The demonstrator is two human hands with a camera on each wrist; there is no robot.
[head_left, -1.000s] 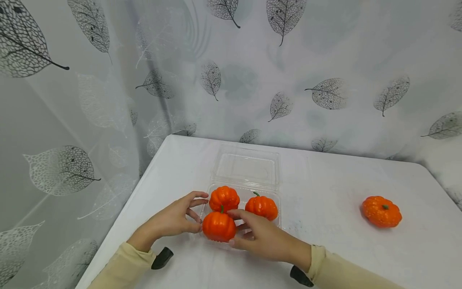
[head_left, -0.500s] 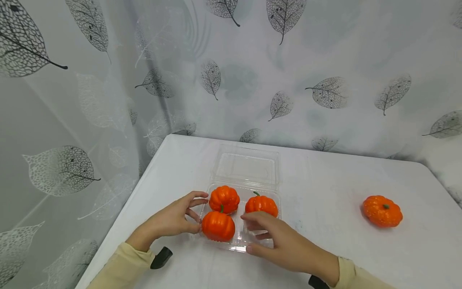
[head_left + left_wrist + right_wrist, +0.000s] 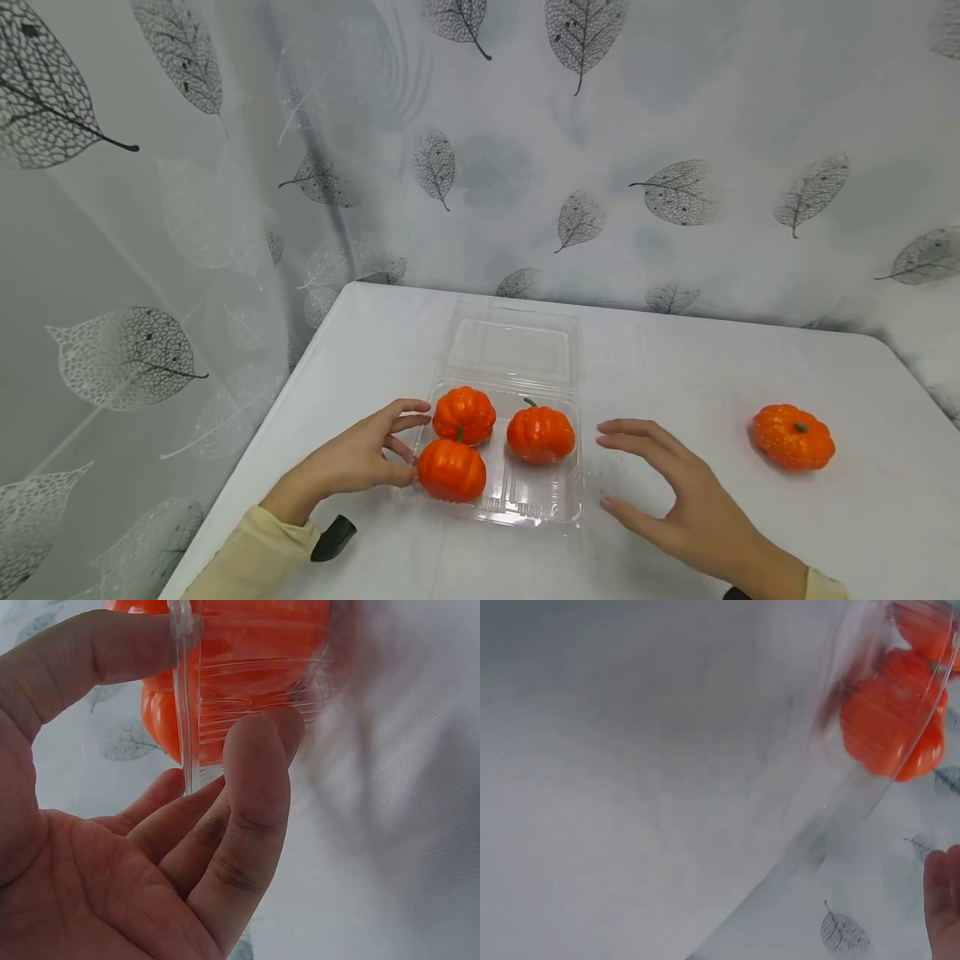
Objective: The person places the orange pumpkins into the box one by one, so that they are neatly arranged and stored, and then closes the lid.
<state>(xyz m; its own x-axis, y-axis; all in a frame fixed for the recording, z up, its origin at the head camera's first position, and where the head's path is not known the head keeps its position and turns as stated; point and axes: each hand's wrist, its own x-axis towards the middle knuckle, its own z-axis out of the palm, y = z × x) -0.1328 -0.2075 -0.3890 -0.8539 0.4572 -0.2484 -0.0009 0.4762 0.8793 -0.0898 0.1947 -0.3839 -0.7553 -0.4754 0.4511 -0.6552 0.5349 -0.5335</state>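
1. One glossy orange pumpkin [image 3: 463, 411] sits in the far left corner of the clear plastic container [image 3: 519, 507]; a second pumpkin [image 3: 452, 472] sits at the near left, overlapping it in the head view, so contact between the two is hard to judge.
2. A third pumpkin [image 3: 541, 435] rests on the right side of the same container, its green stem at the far side, with a gap between it and the left pair.
3. The left hand [image 3: 360, 454] is at the container's left side: thumb against the rim, other fingers loosely bent about the side wall. Whether they grip or merely touch, I cannot tell.
4. The right hand [image 3: 693, 500] holds nothing; its fingers reach out and its thumb stands well apart from them, just right of the container.
5. Farther right, well apart from the container, a fourth pumpkin [image 3: 792, 437], flatter and speckled, rests on the white table [image 3: 675, 375].
6. The clear lid [image 3: 517, 348] lies folded back behind the container, toward a leaf-patterned curtain [image 3: 510, 167].
7. A pale yellow sleeve [image 3: 258, 554] covers the left forearm.
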